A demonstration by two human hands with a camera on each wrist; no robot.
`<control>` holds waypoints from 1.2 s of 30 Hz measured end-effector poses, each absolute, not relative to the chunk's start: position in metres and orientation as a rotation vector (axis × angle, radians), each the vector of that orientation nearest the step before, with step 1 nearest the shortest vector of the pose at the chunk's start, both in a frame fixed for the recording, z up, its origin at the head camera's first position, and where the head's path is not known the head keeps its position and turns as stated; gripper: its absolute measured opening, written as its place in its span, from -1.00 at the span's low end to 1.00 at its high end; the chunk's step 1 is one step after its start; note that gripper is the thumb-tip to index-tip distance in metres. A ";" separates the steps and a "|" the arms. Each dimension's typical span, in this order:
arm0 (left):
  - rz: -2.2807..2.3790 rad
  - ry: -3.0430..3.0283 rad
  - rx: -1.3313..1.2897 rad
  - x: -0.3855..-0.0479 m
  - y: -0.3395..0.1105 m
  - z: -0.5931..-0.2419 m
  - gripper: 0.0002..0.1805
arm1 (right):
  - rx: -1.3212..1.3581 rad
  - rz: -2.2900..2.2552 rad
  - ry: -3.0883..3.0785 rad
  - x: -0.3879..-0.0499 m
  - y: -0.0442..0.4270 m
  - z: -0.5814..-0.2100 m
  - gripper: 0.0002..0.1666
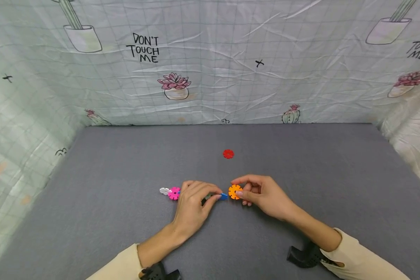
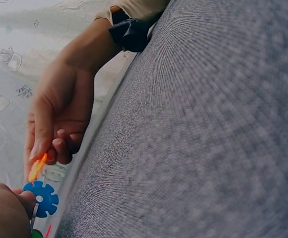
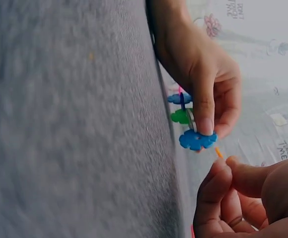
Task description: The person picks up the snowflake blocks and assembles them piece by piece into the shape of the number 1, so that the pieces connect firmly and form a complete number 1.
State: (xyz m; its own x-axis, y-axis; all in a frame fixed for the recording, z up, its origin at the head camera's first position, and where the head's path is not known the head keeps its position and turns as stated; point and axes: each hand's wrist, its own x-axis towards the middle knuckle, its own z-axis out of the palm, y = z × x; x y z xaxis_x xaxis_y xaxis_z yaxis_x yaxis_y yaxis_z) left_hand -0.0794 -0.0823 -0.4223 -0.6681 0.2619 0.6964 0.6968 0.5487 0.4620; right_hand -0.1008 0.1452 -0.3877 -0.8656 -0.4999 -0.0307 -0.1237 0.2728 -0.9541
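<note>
the left hand (image 1: 196, 202) pinches a blue disc (image 1: 224, 196) at the right end of a row of discs (image 1: 174, 193); just to its right, the right hand (image 1: 267, 196) pinches an orange disc (image 1: 235, 190), turned crosswise to the blue.

two hands (image 1: 195, 202) (image 1: 266, 194), one red disc (image 1: 228, 154), one orange disc (image 1: 233, 190), one pink disc (image 1: 174, 193), at least one green disc (image 3: 179, 117), one white disc (image 1: 164, 191) and two blue discs (image 3: 191, 141)

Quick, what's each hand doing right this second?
Left hand: closed, pinching a blue notched disc.
Right hand: closed, pinching an orange notched disc.
</note>
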 end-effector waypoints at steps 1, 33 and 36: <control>-1.013 -2.224 -0.768 -0.079 -0.083 -0.422 -0.89 | -0.556 -1.635 2.199 -0.101 0.145 -0.389 -0.64; -1.000 -2.234 -0.770 -0.079 -0.081 -0.419 -0.91 | -0.441 -1.721 2.058 -0.096 0.138 -0.394 -0.66; -0.999 -2.206 -0.773 -0.079 -0.082 -0.419 -0.89 | -0.448 -1.734 2.064 -0.096 0.137 -0.395 -0.65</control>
